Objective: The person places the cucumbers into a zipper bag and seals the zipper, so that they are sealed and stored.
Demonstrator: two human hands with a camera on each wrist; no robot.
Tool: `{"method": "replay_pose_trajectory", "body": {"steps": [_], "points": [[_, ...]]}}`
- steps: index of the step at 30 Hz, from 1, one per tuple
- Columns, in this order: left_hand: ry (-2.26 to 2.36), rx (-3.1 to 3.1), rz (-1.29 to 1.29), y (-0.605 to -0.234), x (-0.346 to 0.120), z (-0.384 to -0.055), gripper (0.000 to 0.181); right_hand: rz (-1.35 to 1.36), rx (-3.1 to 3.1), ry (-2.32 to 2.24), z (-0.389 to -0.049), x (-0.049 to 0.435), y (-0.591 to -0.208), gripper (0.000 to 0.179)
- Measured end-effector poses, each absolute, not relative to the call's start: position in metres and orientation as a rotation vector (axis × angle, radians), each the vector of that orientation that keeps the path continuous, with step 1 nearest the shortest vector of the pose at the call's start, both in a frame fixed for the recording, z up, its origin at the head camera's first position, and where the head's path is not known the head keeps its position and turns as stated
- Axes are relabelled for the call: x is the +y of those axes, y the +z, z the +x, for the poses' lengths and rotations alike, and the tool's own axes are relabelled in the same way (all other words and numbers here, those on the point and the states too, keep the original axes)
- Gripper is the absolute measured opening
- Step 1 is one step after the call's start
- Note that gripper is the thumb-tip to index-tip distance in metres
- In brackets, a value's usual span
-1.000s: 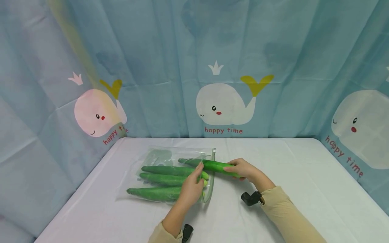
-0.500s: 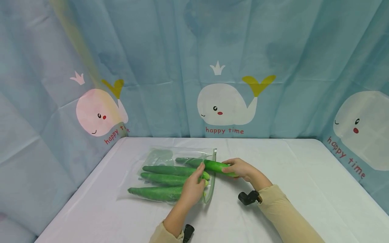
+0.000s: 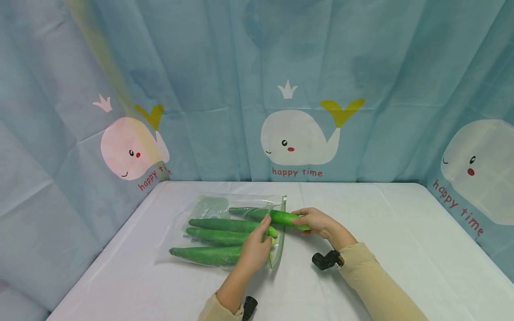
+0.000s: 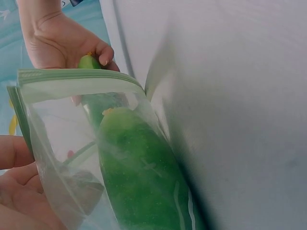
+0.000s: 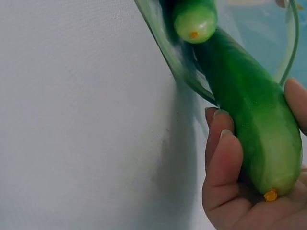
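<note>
A clear zip bag lies on its side with its green-edged mouth open toward the right. Inside it are three cucumbers, side by side. My left hand holds the upper layer of the bag at the mouth, fingertips at the rim. A fourth-row cucumber at the back lies partly through the mouth, its thin end inside and its pale end outside. My right hand grips that pale end, thumb on one side and fingers curled round the other.
A white cloth-covered table carries the bag. Behind and beside it hangs a blue curtain printed with whales. Black wrist cameras sit at both cuffs.
My right hand has moved left, sliding the cucumber it grips further into the bag. The left hand keeps its hold on the bag's mouth, and the other cucumbers stay in place.
</note>
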State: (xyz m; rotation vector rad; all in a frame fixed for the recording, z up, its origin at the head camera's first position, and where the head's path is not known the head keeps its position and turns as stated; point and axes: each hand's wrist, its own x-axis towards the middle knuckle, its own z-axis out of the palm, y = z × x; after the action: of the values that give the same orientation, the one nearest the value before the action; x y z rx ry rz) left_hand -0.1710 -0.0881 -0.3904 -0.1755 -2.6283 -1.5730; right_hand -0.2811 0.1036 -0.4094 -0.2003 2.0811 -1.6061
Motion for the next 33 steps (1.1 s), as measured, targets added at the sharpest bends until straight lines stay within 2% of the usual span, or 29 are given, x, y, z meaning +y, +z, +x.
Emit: {"method": "replay_pose_trajectory", "body": {"steps": [15, 23, 29, 33], "points": [[-1.544, -2.636, -0.176, -0.3927, -0.0877, -0.1719, 0.053, -0.132, 1.849, -1.785, -0.2893, 0.0961, -0.4204, 0.043], [-1.535, -2.63, -0.171, -0.3921, -0.0876, -0.173, 0.054, -0.071, 1.632, -1.95, -0.2873, 0.0969, -0.4167, 0.019], [-1.535, -2.622, -0.17, -0.3903, -0.0878, -0.1739, 0.055, -0.067, 1.514, -2.068, -0.2855, 0.0986, -0.414, 0.029], [-1.52, -2.619, -0.179, -0.3901, -0.0879, -0.1739, 0.055, -0.048, 1.459, -2.127, -0.2848, 0.0964, -0.4144, 0.026]]}}
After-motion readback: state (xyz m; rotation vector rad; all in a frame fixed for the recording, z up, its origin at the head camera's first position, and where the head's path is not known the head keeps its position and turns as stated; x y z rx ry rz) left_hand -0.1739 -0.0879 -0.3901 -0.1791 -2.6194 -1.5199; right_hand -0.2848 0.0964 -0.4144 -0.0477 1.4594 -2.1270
